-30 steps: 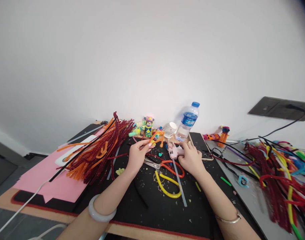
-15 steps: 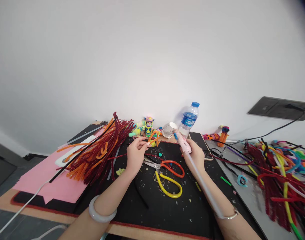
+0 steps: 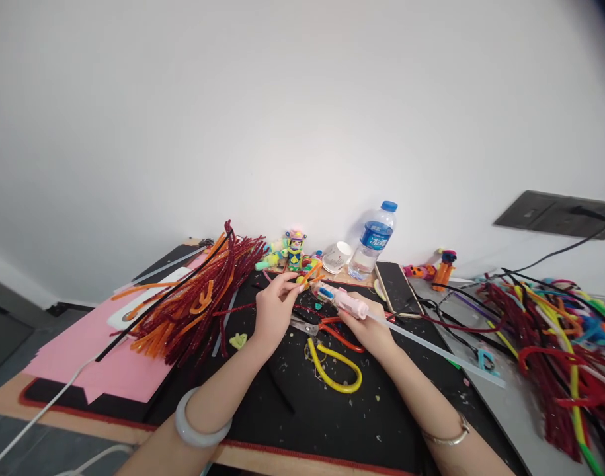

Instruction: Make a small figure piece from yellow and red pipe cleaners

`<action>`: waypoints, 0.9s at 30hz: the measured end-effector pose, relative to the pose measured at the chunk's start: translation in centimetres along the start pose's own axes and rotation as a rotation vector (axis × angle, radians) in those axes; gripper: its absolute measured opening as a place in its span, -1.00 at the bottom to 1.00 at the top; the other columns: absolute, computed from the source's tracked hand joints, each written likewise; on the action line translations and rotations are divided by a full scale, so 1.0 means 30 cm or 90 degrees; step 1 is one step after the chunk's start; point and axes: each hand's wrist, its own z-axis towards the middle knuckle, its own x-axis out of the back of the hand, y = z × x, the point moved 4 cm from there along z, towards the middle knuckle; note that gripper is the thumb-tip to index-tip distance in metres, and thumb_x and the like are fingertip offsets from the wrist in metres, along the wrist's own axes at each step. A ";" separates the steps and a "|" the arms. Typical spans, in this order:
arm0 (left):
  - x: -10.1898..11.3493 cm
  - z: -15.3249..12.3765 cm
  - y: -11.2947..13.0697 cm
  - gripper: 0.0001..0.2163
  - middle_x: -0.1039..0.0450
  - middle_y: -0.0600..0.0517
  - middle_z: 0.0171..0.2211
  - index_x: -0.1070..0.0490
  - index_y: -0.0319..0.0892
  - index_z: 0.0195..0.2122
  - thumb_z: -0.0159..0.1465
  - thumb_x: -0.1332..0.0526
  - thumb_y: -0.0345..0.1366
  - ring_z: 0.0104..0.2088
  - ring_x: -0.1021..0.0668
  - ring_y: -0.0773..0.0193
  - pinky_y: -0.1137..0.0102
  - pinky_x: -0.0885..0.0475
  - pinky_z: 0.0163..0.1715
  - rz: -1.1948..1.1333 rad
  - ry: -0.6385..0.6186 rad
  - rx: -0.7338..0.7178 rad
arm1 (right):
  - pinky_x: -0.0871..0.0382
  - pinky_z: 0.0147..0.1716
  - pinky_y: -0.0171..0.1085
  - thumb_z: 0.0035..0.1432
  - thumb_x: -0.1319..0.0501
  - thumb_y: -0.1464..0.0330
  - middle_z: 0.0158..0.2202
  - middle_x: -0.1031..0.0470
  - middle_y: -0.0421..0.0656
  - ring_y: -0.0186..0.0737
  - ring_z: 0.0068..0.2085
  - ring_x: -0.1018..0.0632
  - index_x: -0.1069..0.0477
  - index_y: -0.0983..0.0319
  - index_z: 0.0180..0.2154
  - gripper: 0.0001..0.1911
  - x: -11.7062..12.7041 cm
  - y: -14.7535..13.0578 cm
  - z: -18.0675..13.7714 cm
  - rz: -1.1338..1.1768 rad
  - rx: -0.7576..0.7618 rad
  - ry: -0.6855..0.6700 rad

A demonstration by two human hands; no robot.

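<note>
Between the fingertips of my left hand (image 3: 276,305) is a small piece of bent orange pipe cleaner (image 3: 310,274). My right hand (image 3: 370,325) is wrapped round a pink and white glue gun (image 3: 349,303), a long clear glue stick (image 3: 441,352) jutting from its back end. The nozzle points left and sits close to the orange piece; whether they touch I cannot tell. Below my hands, scissors (image 3: 338,357) with one yellow and one red handle lie open on the black mat (image 3: 302,416).
Dark red and orange pipe cleaners (image 3: 198,297) lie on pink sheets (image 3: 104,357) at left. A small figure (image 3: 295,251), a paper cup (image 3: 336,256), a water bottle (image 3: 374,239) and a phone (image 3: 397,288) stand or lie along the back. More pipe cleaners (image 3: 550,370) heap up at right.
My right hand has swung the glue gun left and down, bringing its nozzle beside the orange piece. The glue stick now points to the right. My left hand has barely moved.
</note>
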 end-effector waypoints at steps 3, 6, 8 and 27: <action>-0.001 -0.002 0.002 -0.79 -0.55 -0.02 -0.36 -0.41 -0.17 -0.19 0.12 -0.21 -0.30 -0.30 -0.58 0.20 0.33 -0.43 -0.18 -0.005 -0.002 0.000 | -0.33 -0.44 -0.34 0.07 -0.15 0.32 -0.44 -0.51 -0.17 -0.24 -0.44 -0.51 -0.36 0.22 -0.38 -0.90 0.000 -0.003 0.000 -0.001 0.003 0.000; 0.001 -0.003 0.002 -0.78 -0.55 -0.01 -0.38 -0.42 -0.16 -0.20 0.11 -0.22 -0.30 -0.30 -0.58 0.20 0.33 -0.43 -0.18 -0.018 0.001 0.001 | -0.32 -0.45 -0.35 0.07 -0.15 0.31 -0.46 -0.50 -0.18 -0.24 -0.45 -0.51 -0.35 0.22 -0.38 -0.90 -0.001 -0.004 0.000 -0.009 0.002 0.000; 0.002 -0.003 0.001 -0.78 -0.55 0.00 -0.38 -0.43 -0.16 -0.20 0.10 -0.22 -0.30 -0.30 -0.58 0.20 0.33 -0.43 -0.18 -0.022 0.005 0.004 | -0.32 -0.46 -0.35 0.07 -0.15 0.32 -0.46 -0.50 -0.18 -0.25 -0.46 -0.50 -0.35 0.22 -0.39 -0.90 -0.001 -0.004 0.000 -0.010 0.003 0.002; 0.003 0.000 -0.006 -0.79 -0.55 -0.01 -0.36 -0.41 -0.16 -0.18 0.13 -0.20 -0.32 -0.28 -0.58 0.20 0.32 -0.43 -0.16 -0.002 0.004 -0.008 | -0.30 -0.34 -0.28 0.12 -0.11 0.30 -0.39 -0.49 -0.16 -0.20 -0.37 -0.50 -0.33 0.21 -0.34 -0.88 0.003 0.027 0.001 -0.044 -0.038 0.006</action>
